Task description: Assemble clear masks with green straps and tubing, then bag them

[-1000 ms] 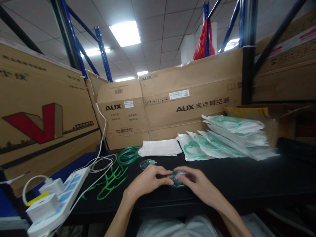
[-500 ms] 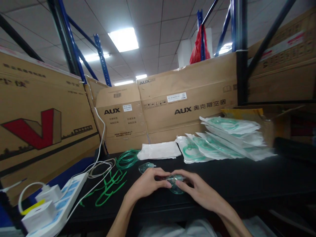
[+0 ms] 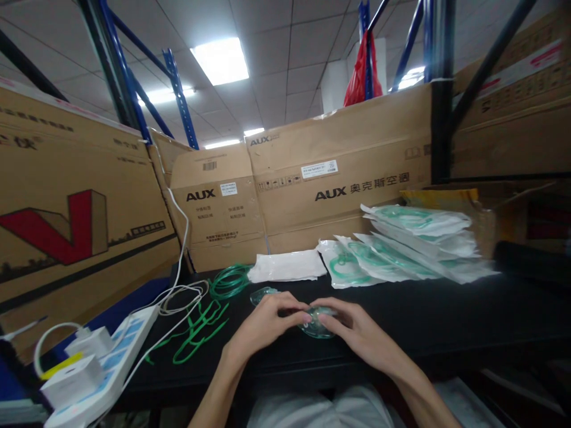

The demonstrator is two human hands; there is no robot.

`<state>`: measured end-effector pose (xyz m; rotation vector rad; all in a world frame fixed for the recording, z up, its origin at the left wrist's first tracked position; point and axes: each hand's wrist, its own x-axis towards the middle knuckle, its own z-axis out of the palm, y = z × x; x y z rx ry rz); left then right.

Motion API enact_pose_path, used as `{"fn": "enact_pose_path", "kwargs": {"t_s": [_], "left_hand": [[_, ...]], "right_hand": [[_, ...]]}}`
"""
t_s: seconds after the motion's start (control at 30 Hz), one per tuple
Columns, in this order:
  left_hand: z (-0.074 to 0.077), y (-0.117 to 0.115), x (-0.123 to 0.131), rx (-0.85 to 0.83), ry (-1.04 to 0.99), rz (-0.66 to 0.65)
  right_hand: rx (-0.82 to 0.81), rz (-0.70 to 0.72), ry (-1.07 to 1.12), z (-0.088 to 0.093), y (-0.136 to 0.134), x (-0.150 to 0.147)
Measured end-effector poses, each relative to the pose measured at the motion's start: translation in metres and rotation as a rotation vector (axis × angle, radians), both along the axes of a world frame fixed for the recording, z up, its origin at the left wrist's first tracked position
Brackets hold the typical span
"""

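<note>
- The left hand (image 3: 267, 324) and the right hand (image 3: 352, 330) meet fingertip to fingertip over a small, clear, green-tinted plastic mask piece (image 3: 319, 326). Each hand has its fingers drawn narrow and pinches one side of it.
- The piece sits between the two hands, low over the black tabletop (image 3: 446, 321). Whether it rests on the surface or is held just off it is hard to tell from this angle.
- Since a second ago little has changed: both hands stay on the same piece, and the fingertips seem a shade closer over it. As a judgement, the fine work on this one part is still under way.
- Just beyond the left hand's fingers lies a second clear plastic fitting (image 3: 263, 294), untouched.
- Further out from the left hand are a coil of green tubing (image 3: 229, 279) and loose green elastic straps (image 3: 200, 324), with a white power strip (image 3: 111, 356) well apart to its outer side.
- Beyond both hands lies a flat white pouch (image 3: 288, 266).
- Past the right hand is a stack of sealed packets with green tubing inside (image 3: 401, 246).
</note>
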<state>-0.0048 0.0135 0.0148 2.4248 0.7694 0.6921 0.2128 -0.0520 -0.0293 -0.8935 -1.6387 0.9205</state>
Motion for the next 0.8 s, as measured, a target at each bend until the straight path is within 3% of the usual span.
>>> {"fn": "enact_pose_path", "kwargs": {"t_s": [0.8], "left_hand": [[0.0046, -0.0053, 0.0032, 0.06, 0.023, 0.049]], "right_hand": [[-0.026, -0.064, -0.013, -0.0015, 0.0044, 0.0003]]}}
